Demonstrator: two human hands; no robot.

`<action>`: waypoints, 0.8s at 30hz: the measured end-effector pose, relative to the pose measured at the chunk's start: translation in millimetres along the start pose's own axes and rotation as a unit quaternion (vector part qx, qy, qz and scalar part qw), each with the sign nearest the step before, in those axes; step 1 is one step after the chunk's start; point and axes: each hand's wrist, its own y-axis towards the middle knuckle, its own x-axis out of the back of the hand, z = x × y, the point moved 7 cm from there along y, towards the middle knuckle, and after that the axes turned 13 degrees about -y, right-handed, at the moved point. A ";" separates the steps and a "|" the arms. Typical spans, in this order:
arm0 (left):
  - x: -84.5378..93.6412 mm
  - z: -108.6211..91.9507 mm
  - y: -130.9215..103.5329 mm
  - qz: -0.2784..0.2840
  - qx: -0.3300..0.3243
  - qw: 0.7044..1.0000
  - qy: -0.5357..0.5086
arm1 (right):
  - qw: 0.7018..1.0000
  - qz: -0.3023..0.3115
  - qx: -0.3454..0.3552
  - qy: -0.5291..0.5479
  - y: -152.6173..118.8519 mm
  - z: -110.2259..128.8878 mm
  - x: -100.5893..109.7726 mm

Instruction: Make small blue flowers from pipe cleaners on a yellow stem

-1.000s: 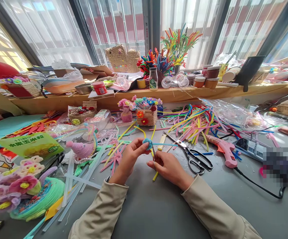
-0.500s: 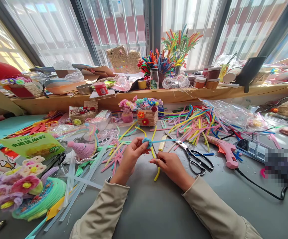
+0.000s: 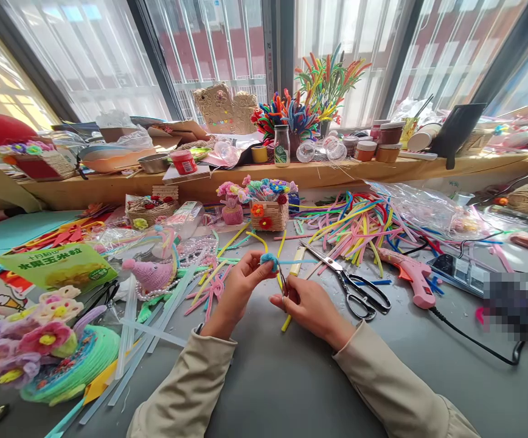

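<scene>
Above the middle of the grey table, my left hand [image 3: 240,286] pinches a curled blue pipe cleaner [image 3: 269,261] between thumb and fingers. From the curl a straight blue length runs off to the right. My right hand [image 3: 315,304] is closed around a small pair of scissors [image 3: 283,281], whose thin metal blades reach up to the right side of the curl; its handles are mostly hidden by my fingers. Behind and below the hands lies a yellow pipe cleaner [image 3: 286,323]. Just right of the blades rests a pale yellow stick [image 3: 297,260].
Large black-handled scissors [image 3: 353,286] and a pink glue gun [image 3: 410,274] lie to the right. A pile of coloured pipe cleaners [image 3: 359,225] spreads behind them. Clear glue sticks [image 3: 154,328] and fuzzy flowers [image 3: 40,340] are at left; a flower basket [image 3: 270,213] stands ahead.
My right hand has turned slightly and its fingers on the scissors have shifted. The left hand still holds the blue curl in nearly the same place.
</scene>
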 end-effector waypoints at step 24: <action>6.2 -2.6 1.0 -0.033 -0.015 0.999 -0.013 | 0.999 -0.024 -0.012 -0.020 0.1 0.0 7.1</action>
